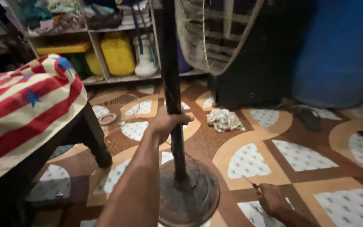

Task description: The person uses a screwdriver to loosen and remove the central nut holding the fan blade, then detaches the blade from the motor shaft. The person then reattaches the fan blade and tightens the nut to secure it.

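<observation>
Left hand [164, 124]: grip wrapped round the dark pole [172, 84].
Right hand [272, 201]: grip closed on a yellow-handled screwdriver [252, 184].
Risk: the pole on its round base [190, 197] may tip if that hold slackens; the tool tip could slip.

Dim indoor light (edges darkest), soft blur, wide-angle distortion.

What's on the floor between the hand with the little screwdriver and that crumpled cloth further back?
In the head view, only bare patterned floor tiles lie between the right hand, holding the screwdriver, and the crumpled floral cloth.
</observation>
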